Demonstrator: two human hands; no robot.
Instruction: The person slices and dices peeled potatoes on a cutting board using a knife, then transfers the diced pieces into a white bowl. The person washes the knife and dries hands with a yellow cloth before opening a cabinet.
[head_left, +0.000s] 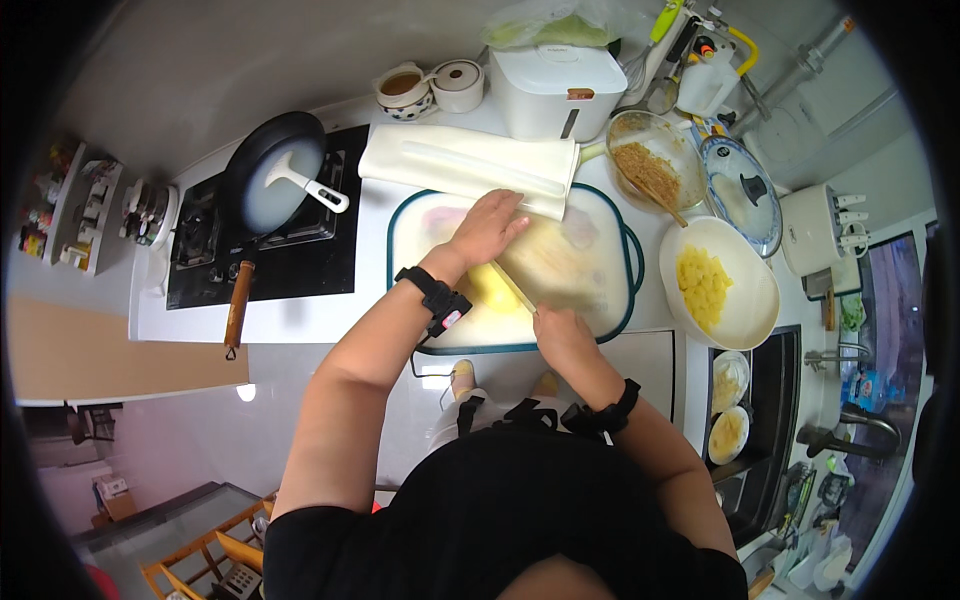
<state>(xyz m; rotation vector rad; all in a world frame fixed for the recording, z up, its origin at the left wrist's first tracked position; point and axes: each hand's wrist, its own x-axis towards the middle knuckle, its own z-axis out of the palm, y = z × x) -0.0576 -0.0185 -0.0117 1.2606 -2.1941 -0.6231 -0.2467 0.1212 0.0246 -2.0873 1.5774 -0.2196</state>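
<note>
My right hand (564, 339) grips the handle end of a knife (514, 286), whose blade slants away across a cutting board (615, 315) with a dark green rim. Over the blade's far end lies my left hand (487, 229), fingers stretched forward and thumb apart, hiding the tip. Whether it presses on the blade or only rests above it, I cannot tell. A peeled yellow piece of food (491, 291), probably potato, sits against the blade's left side, partly covered by my left wrist. Diced yellow pieces (703, 285) lie in a cream bowl (757, 300) to the right.
Behind the board lies a folded cream mat (450, 154). A glass bowl (694, 142) holds brown crumbly food and a wooden spoon. On the left hob, a black pan (307, 131) contains whitish liquid and a white spatula (307, 184). The sink (772, 420) holds two dishes.
</note>
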